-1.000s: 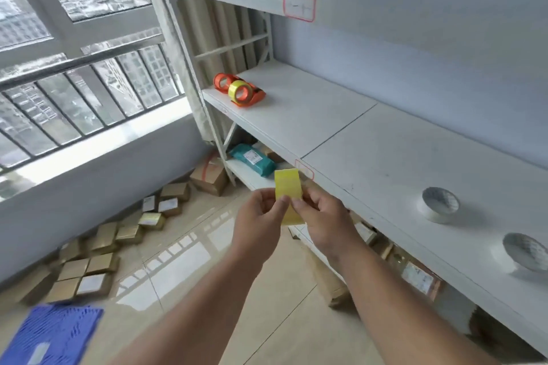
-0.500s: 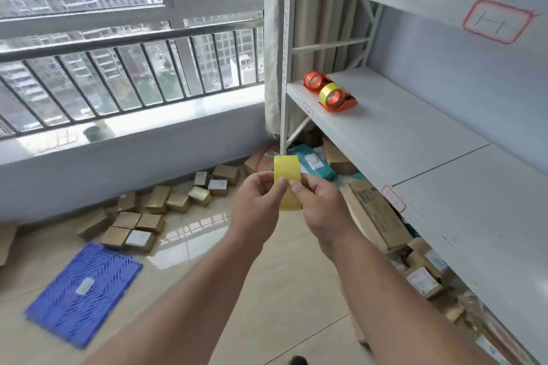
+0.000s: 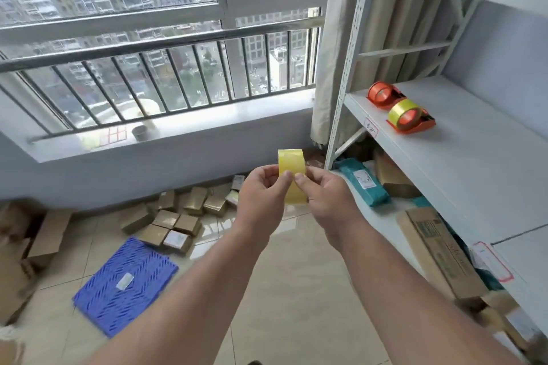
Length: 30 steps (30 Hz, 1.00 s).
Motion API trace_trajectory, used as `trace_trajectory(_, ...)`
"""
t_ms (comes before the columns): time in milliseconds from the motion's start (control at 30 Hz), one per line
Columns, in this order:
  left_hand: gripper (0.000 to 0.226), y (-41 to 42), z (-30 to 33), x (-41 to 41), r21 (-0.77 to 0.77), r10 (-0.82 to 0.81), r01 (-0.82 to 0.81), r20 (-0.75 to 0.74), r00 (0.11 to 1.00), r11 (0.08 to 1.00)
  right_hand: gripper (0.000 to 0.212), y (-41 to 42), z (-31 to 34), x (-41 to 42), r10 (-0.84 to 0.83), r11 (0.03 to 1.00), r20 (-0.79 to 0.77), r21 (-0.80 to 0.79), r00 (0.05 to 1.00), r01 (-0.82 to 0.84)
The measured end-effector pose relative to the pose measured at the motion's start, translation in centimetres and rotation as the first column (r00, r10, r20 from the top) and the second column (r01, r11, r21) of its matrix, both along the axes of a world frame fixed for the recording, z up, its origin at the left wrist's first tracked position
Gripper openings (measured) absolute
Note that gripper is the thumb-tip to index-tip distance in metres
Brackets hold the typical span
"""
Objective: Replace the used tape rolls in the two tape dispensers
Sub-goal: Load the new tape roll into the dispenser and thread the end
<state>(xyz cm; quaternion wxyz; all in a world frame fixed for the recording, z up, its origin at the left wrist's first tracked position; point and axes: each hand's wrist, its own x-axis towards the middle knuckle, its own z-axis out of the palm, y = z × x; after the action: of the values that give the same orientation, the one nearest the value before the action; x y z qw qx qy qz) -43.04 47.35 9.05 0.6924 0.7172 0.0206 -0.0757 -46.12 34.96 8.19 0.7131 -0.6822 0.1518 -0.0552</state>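
Observation:
A yellow tape roll is held edge-on in front of me at chest height. My left hand grips its left side and my right hand grips its right side, thumbs meeting on the roll's face. Two orange tape dispensers stand on the white shelf to the upper right, well apart from my hands. The nearer dispenser carries a yellow tape roll. The farther dispenser shows only its orange hub.
The metal shelf post rises just right of my hands. A teal parcel and cardboard boxes lie on the lower shelf. Several small cartons and a blue plastic mat lie on the tiled floor below the window sill.
My view has swung left toward the window, so the shelf and dispensers sit farther right. The two white rolls on the shelf have left the view. Both hands keep the same hold on the yellow roll.

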Motion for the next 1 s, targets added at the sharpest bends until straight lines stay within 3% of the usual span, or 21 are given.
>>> trace_trajectory(633, 0.024, 0.4, -1.2, 23.6, 0.066, -0.054, 0.056, -0.034, 0.998, 0.996, 0.023, -0.4, -2.8, 23.5, -0.005, 0.993, -0.015, 0.118, 1.000, 0.007)
trace_trajectory(1000, 0.029, -1.6, -2.2, 37.5, 0.140, -0.272, 0.272, -0.020, 0.962, 0.952, 0.023, -1.6, -3.1, 34.5, -0.212, 0.977, -0.023, 0.029, 0.977, 0.213)
